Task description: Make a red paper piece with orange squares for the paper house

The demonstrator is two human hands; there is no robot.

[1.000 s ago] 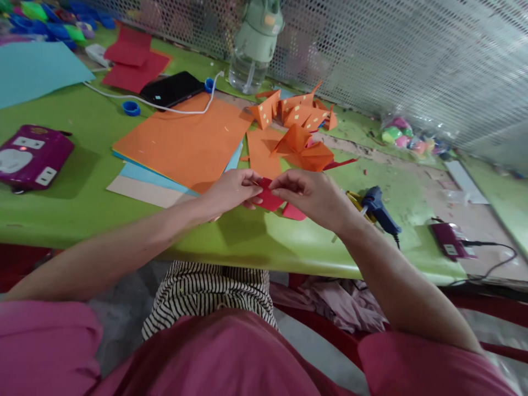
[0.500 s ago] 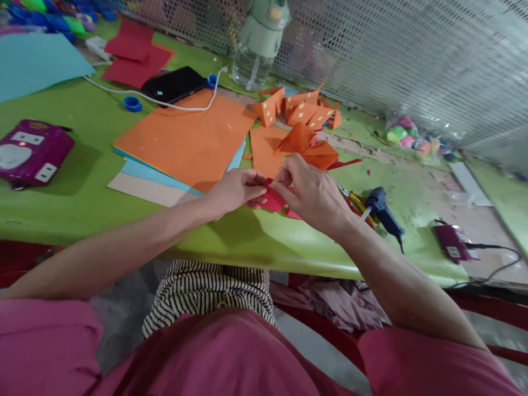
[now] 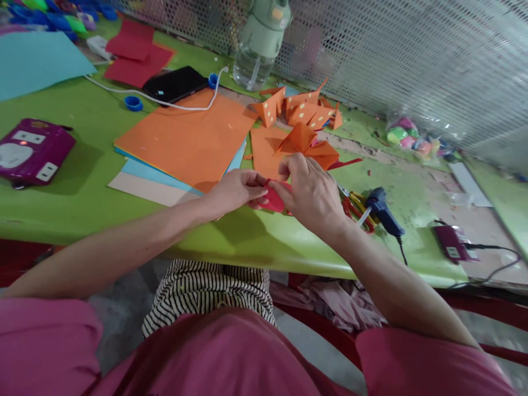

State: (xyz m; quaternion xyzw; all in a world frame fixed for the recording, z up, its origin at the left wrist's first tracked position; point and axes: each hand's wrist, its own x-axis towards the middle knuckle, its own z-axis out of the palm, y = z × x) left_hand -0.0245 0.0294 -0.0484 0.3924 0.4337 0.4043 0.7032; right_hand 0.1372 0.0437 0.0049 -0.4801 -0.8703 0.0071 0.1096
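Note:
A small piece of red paper (image 3: 277, 199) is held between my two hands above the front edge of the green table. My left hand (image 3: 239, 191) pinches its left side between thumb and fingers. From the right, my right hand (image 3: 311, 190) has its thumb and bent fingers on the paper's upper part, and hides some of it. Just beyond my right hand sits a folded orange paper piece (image 3: 307, 144), on a flat orange sheet (image 3: 264, 148). Behind it stand several folded orange papers with pale dots (image 3: 305, 113).
A stack of coloured paper (image 3: 185, 140) lies left of my hands, with a black phone (image 3: 175, 85) behind. Scissors (image 3: 357, 206) and a blue glue gun (image 3: 384, 212) lie to the right. A bottle (image 3: 262, 47) stands at the back; a purple socket box (image 3: 33, 151) sits left.
My right hand has shifted slightly left over the red paper, and more of the scissors shows beside it. My left hand keeps its pinch in nearly the same place.

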